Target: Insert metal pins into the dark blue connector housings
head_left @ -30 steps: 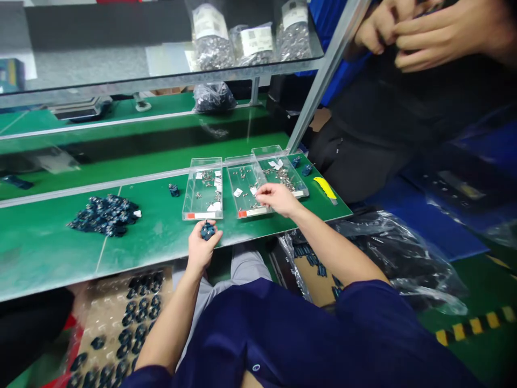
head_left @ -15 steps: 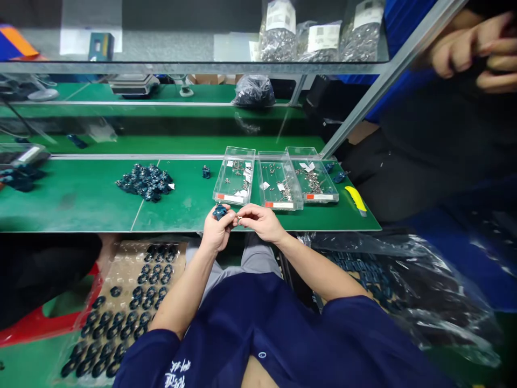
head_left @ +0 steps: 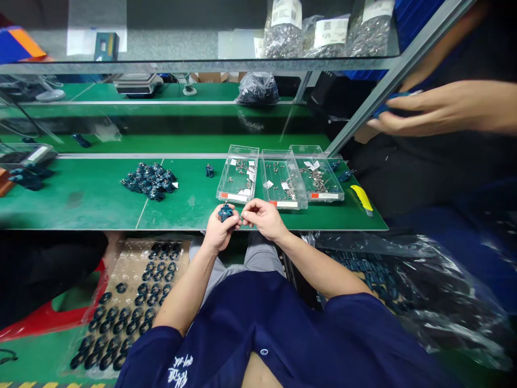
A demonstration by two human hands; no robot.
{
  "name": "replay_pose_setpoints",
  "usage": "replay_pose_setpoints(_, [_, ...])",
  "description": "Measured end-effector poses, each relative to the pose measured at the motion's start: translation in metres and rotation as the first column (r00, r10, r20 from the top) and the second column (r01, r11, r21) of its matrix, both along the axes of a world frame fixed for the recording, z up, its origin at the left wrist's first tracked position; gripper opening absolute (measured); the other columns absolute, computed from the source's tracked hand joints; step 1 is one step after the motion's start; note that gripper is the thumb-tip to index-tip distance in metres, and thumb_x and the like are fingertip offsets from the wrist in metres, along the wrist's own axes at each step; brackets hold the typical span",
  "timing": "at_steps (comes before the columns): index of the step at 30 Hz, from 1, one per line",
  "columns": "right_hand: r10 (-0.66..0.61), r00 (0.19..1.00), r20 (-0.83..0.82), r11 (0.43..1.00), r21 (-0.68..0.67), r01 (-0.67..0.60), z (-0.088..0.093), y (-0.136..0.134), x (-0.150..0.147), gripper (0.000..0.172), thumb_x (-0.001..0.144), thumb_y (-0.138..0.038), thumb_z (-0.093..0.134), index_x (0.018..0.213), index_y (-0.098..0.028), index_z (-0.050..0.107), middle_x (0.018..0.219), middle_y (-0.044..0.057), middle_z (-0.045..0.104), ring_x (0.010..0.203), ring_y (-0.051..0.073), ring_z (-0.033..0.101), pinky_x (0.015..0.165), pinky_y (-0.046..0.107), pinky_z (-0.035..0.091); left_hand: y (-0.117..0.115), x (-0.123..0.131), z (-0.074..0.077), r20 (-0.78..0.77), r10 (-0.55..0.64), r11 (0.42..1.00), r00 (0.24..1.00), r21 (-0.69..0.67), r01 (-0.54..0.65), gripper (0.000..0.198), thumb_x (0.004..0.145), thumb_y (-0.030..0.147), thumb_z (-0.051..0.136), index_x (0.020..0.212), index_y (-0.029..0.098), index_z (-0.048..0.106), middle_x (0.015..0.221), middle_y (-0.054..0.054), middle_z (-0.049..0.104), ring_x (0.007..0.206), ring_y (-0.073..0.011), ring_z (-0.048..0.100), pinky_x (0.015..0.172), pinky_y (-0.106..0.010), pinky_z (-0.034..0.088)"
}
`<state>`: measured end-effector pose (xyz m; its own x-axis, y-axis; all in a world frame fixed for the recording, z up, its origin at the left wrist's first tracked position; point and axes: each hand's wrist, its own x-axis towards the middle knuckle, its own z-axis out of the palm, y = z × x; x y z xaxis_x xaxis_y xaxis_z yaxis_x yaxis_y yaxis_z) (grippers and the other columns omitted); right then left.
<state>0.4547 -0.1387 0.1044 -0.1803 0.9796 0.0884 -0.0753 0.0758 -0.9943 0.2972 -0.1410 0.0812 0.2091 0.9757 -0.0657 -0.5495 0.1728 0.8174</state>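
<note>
My left hand [head_left: 218, 233] is closed around a dark blue plastic part [head_left: 225, 212] with metal bits on its top. Beside it, my right hand [head_left: 264, 220] pinches a small metal piece [head_left: 241, 217], too tiny to make out fully, against the side of the blue part. Just beyond my hands stand three clear plastic trays, a left one [head_left: 230, 197], a middle one [head_left: 304, 200] and a right one [head_left: 338, 195], holding small metal pieces and paper slips. A heap of similar blue parts [head_left: 149, 180] lies to the left, with a single blue part [head_left: 209, 171] nearer the trays.
A yellow utility knife [head_left: 361, 199] lies at the table's right end. Below left, a sheet of black ring-shaped parts [head_left: 133, 318] rests; below right is a plastic bag [head_left: 436, 280] with blue parts. A co-worker's hand [head_left: 436, 110] reaches in by the metal shelf post [head_left: 365, 108].
My hands stay together with the blue part and small metal piece, barely shifting. The co-worker's hand at the right has come lower and holds something blue. The whole view has shifted slightly.
</note>
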Motion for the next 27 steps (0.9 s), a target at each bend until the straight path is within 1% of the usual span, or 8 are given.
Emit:
replay_pose_setpoints(2, [-0.009, 0.998, -0.064, 0.999, -0.039, 0.007, -0.002, 0.000, -0.003, 0.025, 0.077, -0.037, 0.076, 0.084, -0.017, 0.064, 0.064, 0.000, 0.066, 0.057, 0.012, 0.062, 0.053, 0.023, 0.047, 0.001, 0.002, -0.001, -0.010, 0.025, 1.000, 1.000, 0.007, -0.025, 0.046, 0.066, 0.022, 0.083, 0.101, 0.018, 0.053, 0.072, 0.003, 0.062, 0.061, -0.0096, 0.061, 0.058, -0.021, 0.047])
replay_pose_setpoints(5, [0.048, 0.993, -0.107, 0.994, -0.088, -0.057, -0.003, -0.001, -0.003, 0.029, 0.075, -0.038, 0.079, 0.090, -0.016, 0.068, 0.070, 0.002, 0.070, 0.063, 0.014, 0.066, 0.057, 0.024, 0.050, 0.001, 0.004, 0.000, -0.013, 0.050, 0.998, 0.999, -0.030, -0.050, 0.046, 0.066, 0.023, 0.083, 0.100, 0.018, 0.053, 0.070, 0.003, 0.062, 0.058, -0.0089, 0.059, 0.054, -0.020, 0.045])
replay_pose_setpoints(9, [0.160, 0.985, -0.059, 0.983, -0.082, -0.165, -0.002, 0.001, 0.006, 0.028, 0.079, -0.039, 0.076, 0.094, -0.016, 0.070, 0.078, 0.003, 0.073, 0.069, 0.014, 0.068, 0.063, 0.026, 0.054, 0.000, 0.001, 0.004, -0.021, -0.007, 0.997, 1.000, -0.075, 0.006, 0.051, 0.064, 0.024, 0.084, 0.102, 0.018, 0.051, 0.070, 0.004, 0.060, 0.054, -0.0070, 0.056, 0.049, -0.017, 0.039])
replay_pose_setpoints(14, [0.181, 0.974, 0.135, 0.981, 0.045, -0.189, 0.008, 0.006, 0.019, 0.019, 0.090, -0.035, 0.064, 0.090, -0.017, 0.067, 0.078, 0.003, 0.071, 0.064, 0.013, 0.063, 0.061, 0.025, 0.052, -0.002, -0.004, 0.005, 0.035, -0.128, 0.990, 0.991, -0.049, 0.130, 0.048, 0.070, 0.029, 0.077, 0.106, 0.022, 0.046, 0.076, 0.002, 0.061, 0.054, -0.0083, 0.054, 0.046, -0.017, 0.033])
replay_pose_setpoints(16, [0.184, 0.954, 0.236, 0.968, 0.124, -0.217, 0.014, 0.008, 0.022, 0.017, 0.093, -0.034, 0.060, 0.091, -0.018, 0.067, 0.085, 0.004, 0.070, 0.068, 0.013, 0.062, 0.063, 0.026, 0.052, -0.002, -0.005, 0.004, 0.018, -0.118, 0.993, 0.993, -0.022, 0.119, 0.042, 0.072, 0.030, 0.075, 0.102, 0.021, 0.047, 0.082, 0.000, 0.063, 0.060, -0.0106, 0.058, 0.046, -0.018, 0.036])
replay_pose_setpoints(19, [0.160, 0.922, 0.353, 0.917, 0.291, -0.271, 0.022, 0.013, 0.024, 0.016, 0.094, -0.030, 0.059, 0.089, -0.019, 0.068, 0.094, 0.006, 0.067, 0.079, 0.016, 0.062, 0.073, 0.030, 0.053, -0.001, -0.006, 0.002, -0.102, -0.065, 0.998, 0.993, 0.014, 0.067, 0.039, 0.074, 0.035, 0.075, 0.103, 0.019, 0.054, 0.089, -0.004, 0.064, 0.074, -0.0156, 0.063, 0.050, -0.021, 0.044])
replay_pose_setpoints(22, [0.139, 0.910, 0.391, 0.873, 0.385, -0.299, 0.026, 0.018, 0.023, 0.015, 0.093, -0.028, 0.059, 0.085, -0.019, 0.068, 0.093, 0.006, 0.064, 0.090, 0.019, 0.061, 0.083, 0.033, 0.052, -0.001, -0.006, 0.002, -0.214, -0.055, 0.995, 0.975, 0.071, 0.072, 0.042, 0.078, 0.042, 0.072, 0.109, 0.017, 0.059, 0.095, -0.007, 0.066, 0.082, -0.0184, 0.065, 0.055, -0.024, 0.050])
replay_pose_setpoints(27, [0.112, 0.910, 0.398, 0.867, 0.409, -0.285, 0.024, 0.022, 0.022, 0.014, 0.092, -0.026, 0.061, 0.083, -0.018, 0.067, 0.090, 0.005, 0.063, 0.087, 0.018, 0.061, 0.085, 0.033, 0.050, -0.004, -0.004, 0.001, -0.235, -0.102, 0.987, 0.967, 0.095, 0.127, 0.040, 0.086, 0.045, 0.064, 0.114, 0.017, 0.059, 0.088, -0.005, 0.064, 0.068, -0.0142, 0.062, 0.051, -0.022, 0.046])
